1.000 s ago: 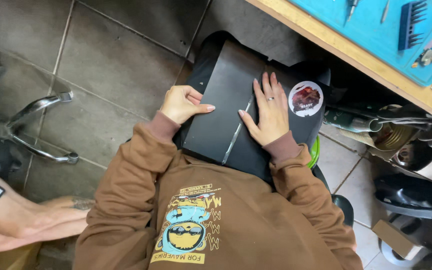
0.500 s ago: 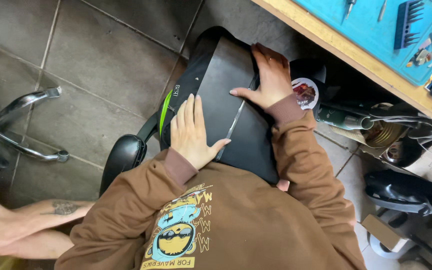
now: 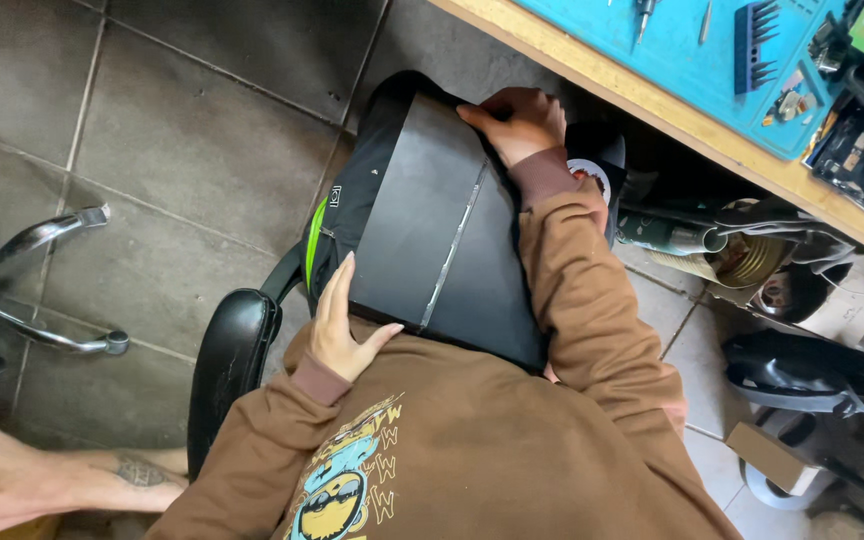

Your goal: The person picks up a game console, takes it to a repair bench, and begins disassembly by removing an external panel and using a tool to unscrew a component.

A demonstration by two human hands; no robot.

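A flat black console [image 3: 432, 230] with a thin silver seam down its top lies on my lap, over a black bag with a green stripe [image 3: 337, 215]. My left hand [image 3: 337, 335] grips its near left corner, fingers along the side and thumb on the near edge. My right hand [image 3: 517, 122] reaches over the far end and curls around the far edge. Both arms wear brown hoodie sleeves.
A wooden workbench edge [image 3: 652, 100] with a blue mat [image 3: 712, 60] holding small tools runs across the top right. Clutter and cables [image 3: 742, 250] sit under it. A black chair armrest [image 3: 232, 350] is at my left, chrome chair legs [image 3: 42, 330] further left. Another person's tattooed leg [image 3: 72, 480] lies bottom left.
Both hands left the console's top. My right hand slid to the far edge and my left hand dropped to the near left corner. The view shifted left.
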